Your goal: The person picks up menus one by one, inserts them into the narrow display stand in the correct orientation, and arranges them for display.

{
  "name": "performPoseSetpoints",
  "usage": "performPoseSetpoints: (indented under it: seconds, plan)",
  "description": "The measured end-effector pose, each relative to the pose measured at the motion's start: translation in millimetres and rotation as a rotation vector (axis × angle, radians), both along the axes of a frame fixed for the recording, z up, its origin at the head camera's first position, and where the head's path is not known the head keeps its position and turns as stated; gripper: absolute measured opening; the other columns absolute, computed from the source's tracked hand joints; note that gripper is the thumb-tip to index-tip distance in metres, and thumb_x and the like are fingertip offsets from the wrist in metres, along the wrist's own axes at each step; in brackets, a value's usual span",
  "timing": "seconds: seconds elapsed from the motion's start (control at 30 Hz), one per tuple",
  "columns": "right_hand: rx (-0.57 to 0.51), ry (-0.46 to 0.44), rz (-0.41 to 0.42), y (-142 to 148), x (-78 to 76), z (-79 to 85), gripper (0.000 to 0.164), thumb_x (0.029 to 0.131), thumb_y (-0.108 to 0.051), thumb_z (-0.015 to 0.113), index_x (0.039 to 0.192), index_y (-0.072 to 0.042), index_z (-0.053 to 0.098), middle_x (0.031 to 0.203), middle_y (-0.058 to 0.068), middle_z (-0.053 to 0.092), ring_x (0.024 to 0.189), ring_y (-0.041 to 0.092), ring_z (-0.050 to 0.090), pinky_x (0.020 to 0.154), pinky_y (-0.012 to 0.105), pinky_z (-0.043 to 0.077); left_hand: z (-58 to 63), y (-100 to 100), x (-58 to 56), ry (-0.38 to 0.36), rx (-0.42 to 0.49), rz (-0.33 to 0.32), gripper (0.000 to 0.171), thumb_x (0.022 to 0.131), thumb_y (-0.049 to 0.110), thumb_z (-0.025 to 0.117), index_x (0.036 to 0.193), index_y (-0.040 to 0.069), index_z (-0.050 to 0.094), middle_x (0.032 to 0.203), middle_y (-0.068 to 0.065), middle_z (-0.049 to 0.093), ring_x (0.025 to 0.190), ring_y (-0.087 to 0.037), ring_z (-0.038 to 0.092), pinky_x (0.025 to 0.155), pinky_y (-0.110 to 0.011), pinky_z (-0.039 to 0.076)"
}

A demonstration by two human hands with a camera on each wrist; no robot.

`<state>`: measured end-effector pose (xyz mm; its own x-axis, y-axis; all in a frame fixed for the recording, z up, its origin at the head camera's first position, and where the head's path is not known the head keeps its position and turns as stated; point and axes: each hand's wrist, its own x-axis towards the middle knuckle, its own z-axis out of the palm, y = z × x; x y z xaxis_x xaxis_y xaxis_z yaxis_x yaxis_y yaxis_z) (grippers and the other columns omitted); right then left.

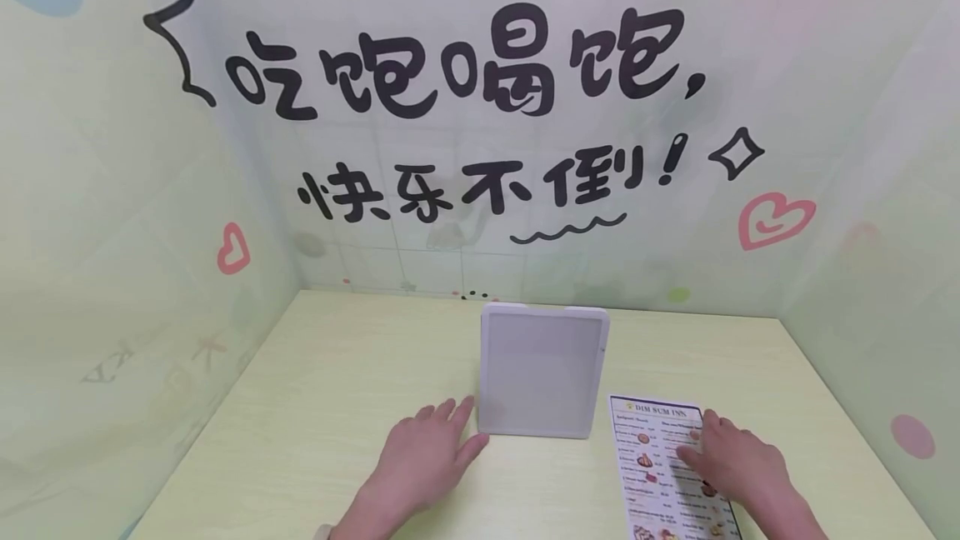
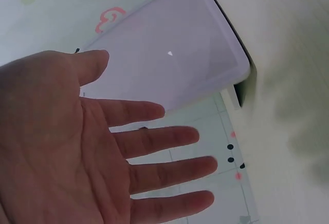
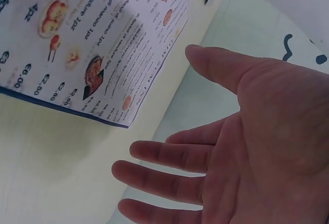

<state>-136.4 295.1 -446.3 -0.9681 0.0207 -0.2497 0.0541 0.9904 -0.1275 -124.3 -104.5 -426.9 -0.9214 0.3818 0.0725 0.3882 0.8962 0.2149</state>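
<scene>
Going from the left, you've got a pale side wall point(image 1: 97, 215) with a pink heart outline, then the light wood-look worktop point(image 1: 352, 348). First up on that is the left hand point(image 1: 427, 457), palm toward the panel, fingers point(image 2: 164, 139) straight and spread wide, nothing held. It's right by the left edge of a white panel point(image 1: 540, 373) with rounded corners and a raised frame, which stands upright around mid-worktop. Can't tell if the thumb actually touches its bottom corner. Behind all that, big black Chinese lettering point(image 1: 517, 61) runs across the back wall. Next along is a menu point(image 1: 648, 482) headed DIM SUM INN, lying printed side up just right of the panel, food pics and prices on it, bottom end out of shot. The right hand point(image 1: 742, 457) is over its right edge, empty, fingers apart and a bit bent, can't tell if they touch the paper. Far right, a pinkish dot point(image 1: 912, 437) on the other side wall
</scene>
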Motion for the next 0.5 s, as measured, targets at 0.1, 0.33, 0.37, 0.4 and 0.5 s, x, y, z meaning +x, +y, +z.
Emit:
performPoseSetpoints:
  seconds: [0.1,0.33,0.37,0.4,0.5]
  plan:
    - [-0.015,-0.011,-0.025,2.8,-1.0,-1.9,0.062,0.093,-0.044,0.070,0.111,0.013,0.054,0.085,0.011,0.057,0.074,0.028,0.057,0.063,0.051,0.051,1.7,8.7,2.5,-0.030,0.009,-0.058,0.060,0.104,0.052,0.051,0.140,0.005,0.060,0.123,-0.013,0.069,0.104,-0.035,0.068,0.076,-0.050,0.058]
    - [-0.035,-0.043,-0.068,10.8,-5.3,-7.5,0.047,0.092,-0.042,0.068,0.094,0.004,0.057,0.076,0.007,0.051,0.069,0.028,0.050,0.060,0.044,0.044,0.3,31.8,6.4,-0.083,0.047,-0.147,0.056,0.101,0.051,0.058,0.134,0.007,0.064,0.121,-0.007,0.071,0.105,-0.026,0.069,0.076,-0.046,0.058]
    - [-0.034,-0.052,-0.073,11.7,-5.8,-8.3,0.045,0.092,-0.042,0.068,0.092,0.002,0.058,0.076,0.007,0.050,0.069,0.028,0.050,0.060,0.044,0.044,-0.5,35.6,6.4,-0.102,0.050,-0.157,0.056,0.100,0.052,0.058,0.134,0.008,0.064,0.125,-0.006,0.070,0.109,-0.025,0.068,0.079,-0.047,0.058]
    - [-0.034,-0.059,-0.076,12.7,-6.2,-9.5,0.044,0.091,-0.042,0.068,0.091,0.001,0.058,0.076,0.007,0.050,0.069,0.028,0.050,0.060,0.044,0.044,-1.2,39.6,6.7,-0.119,0.052,-0.171,0.056,0.100,0.052,0.059,0.135,0.009,0.065,0.126,-0.005,0.070,0.111,-0.024,0.067,0.080,-0.047,0.058]
    - [-0.035,-0.089,-0.080,14.7,-7.7,-13.2,0.041,0.092,-0.040,0.069,0.089,-0.001,0.059,0.075,0.007,0.050,0.069,0.027,0.051,0.061,0.044,0.044,-4.5,52.8,7.3,-0.185,0.046,-0.217,0.057,0.099,0.054,0.059,0.138,0.013,0.064,0.128,-0.001,0.069,0.116,-0.020,0.065,0.085,-0.046,0.057]
